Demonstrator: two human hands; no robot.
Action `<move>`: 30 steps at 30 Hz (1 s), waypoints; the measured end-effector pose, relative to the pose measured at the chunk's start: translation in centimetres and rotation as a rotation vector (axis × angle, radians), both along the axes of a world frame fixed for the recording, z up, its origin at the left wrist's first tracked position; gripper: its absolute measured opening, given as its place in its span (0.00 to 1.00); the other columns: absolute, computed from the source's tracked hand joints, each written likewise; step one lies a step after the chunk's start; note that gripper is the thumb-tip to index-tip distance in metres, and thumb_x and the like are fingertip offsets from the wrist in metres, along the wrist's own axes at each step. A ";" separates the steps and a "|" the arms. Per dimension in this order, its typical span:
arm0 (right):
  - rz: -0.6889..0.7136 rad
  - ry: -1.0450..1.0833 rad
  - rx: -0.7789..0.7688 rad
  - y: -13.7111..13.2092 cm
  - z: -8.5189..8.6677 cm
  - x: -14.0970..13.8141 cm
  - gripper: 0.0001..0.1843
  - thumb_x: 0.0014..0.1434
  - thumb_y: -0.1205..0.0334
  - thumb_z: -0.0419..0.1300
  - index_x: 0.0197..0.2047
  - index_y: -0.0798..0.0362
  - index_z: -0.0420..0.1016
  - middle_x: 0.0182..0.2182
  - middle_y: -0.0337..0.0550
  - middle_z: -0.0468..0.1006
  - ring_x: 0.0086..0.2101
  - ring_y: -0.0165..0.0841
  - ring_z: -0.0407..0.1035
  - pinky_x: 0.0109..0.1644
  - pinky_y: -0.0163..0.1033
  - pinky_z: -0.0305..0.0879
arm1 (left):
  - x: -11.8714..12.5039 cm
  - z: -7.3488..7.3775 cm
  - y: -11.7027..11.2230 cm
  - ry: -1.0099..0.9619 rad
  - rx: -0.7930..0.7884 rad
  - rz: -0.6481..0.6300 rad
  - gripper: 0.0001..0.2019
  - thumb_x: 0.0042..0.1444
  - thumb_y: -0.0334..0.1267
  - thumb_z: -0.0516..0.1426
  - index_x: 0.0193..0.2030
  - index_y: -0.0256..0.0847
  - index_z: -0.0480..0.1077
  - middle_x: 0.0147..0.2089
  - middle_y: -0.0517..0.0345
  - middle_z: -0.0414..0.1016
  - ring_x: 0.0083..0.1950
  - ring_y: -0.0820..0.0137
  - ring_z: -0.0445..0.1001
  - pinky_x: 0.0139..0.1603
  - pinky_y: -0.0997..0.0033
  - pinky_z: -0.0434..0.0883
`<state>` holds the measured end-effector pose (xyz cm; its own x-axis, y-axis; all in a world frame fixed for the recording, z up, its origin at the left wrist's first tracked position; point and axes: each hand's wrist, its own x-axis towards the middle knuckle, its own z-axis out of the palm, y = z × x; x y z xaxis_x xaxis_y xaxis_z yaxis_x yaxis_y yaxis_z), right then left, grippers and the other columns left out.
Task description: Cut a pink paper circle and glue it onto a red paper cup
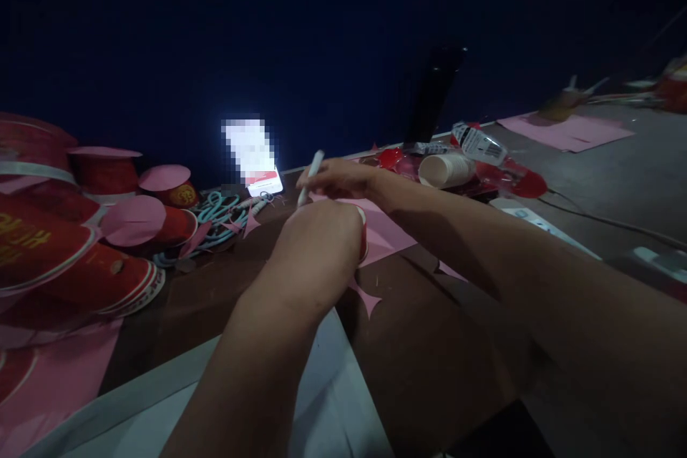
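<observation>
My left hand [320,240] is closed over a red paper cup [363,232] standing upside down on a pink paper sheet [387,232]; only the cup's rim edge shows past my knuckles. My right hand [343,177] pinches a white pen [310,177] just behind the cup, tip pointing down at the paper. Both forearms cross the dark table from the lower right.
Stacks of red paper cups and pink paper circles [134,218] lie at left beside teal scissors [222,211]. A lit phone [253,155] leans on the dark wall. A cup stack [446,170], a plastic bottle [479,144] and a power strip [542,223] sit at right.
</observation>
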<state>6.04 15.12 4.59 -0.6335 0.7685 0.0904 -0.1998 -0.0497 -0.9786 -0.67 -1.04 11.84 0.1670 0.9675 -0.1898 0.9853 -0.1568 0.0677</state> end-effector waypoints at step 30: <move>-0.780 -0.147 0.532 -11.8 -4.3 7.1 0.12 0.56 0.65 0.54 0.44 0.51 0.71 0.34 0.41 0.76 0.27 0.27 0.66 0.32 0.35 0.64 | -0.8 -2.2 0.9 -0.171 0.273 -0.063 0.24 0.57 0.46 0.50 0.61 0.45 0.59 0.57 0.50 0.67 0.55 0.61 0.66 0.52 0.63 0.63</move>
